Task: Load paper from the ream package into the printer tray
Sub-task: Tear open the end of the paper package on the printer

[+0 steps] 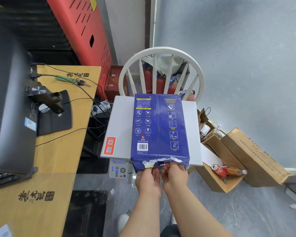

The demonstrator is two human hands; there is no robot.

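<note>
A dark blue ream package (158, 127) lies flat on the white lid of the printer (120, 127), its long side pointing away from me. Its near end is torn, with ragged white and blue wrapper edges. My left hand (148, 181) and my right hand (173, 177) sit side by side at that torn end, fingers pinching the wrapper flap. The printer's control panel (118, 169) shows below the lid's front edge, left of my hands. A clear plastic tray edge peeks out under my left hand; the rest of it is hidden.
A white spindle-back chair (161, 69) stands behind the printer, fire extinguishers behind it. A wooden desk (58, 151) with a monitor, cables and keys runs along the left. Open cardboard boxes (237, 159) with cans and a bottle sit on the floor at the right.
</note>
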